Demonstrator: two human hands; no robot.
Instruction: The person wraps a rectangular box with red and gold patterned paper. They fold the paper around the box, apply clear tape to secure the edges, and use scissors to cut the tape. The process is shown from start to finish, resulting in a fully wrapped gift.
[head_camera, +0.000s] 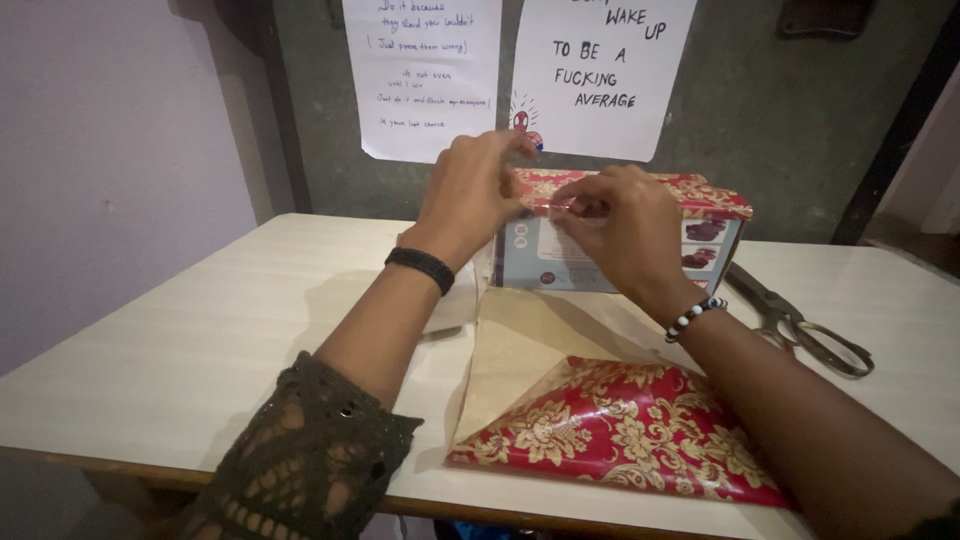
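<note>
Both hands (545, 205) on upright box (610, 235), long axis left-right

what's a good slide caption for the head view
Both hands, left and right, press red-and-gold wrapping paper onto a box; scissors alongside.

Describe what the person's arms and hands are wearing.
The left hand has a plain black band at the wrist and a dark olive lace sleeve by the elbow. The right hand wears a black-and-white beaded bracelet. Fingers are bare.
</note>
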